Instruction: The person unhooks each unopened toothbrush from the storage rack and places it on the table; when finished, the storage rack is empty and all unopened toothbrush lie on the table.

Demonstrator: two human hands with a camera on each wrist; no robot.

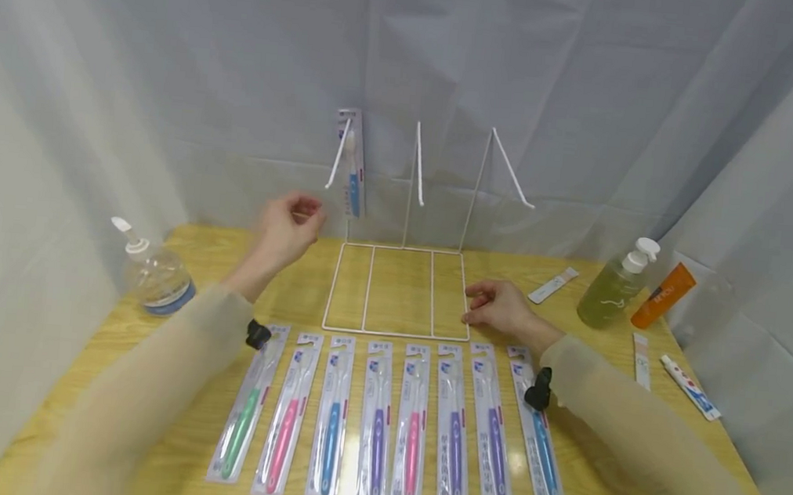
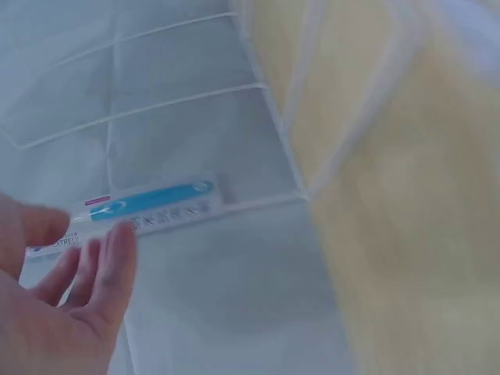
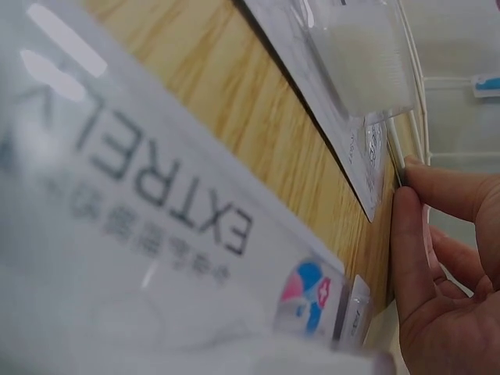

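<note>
A white wire rack stands at the back of the table, three prongs reaching forward from its upright part. On its left prong hangs a packaged blue toothbrush. My left hand is just left of that package, fingers loosely bent and holding nothing; in the left wrist view the fingers overlap the package. With thumb and fingertips, my right hand pinches the right side wire of the rack's base. Packaged toothbrushes lie in a row in front, among them a green one and a pink one.
On the left stands a clear pump bottle. To the right are a green pump bottle, an orange tube, a white toothpaste tube and two slim packets, one the upper packet. Grey curtains enclose the table.
</note>
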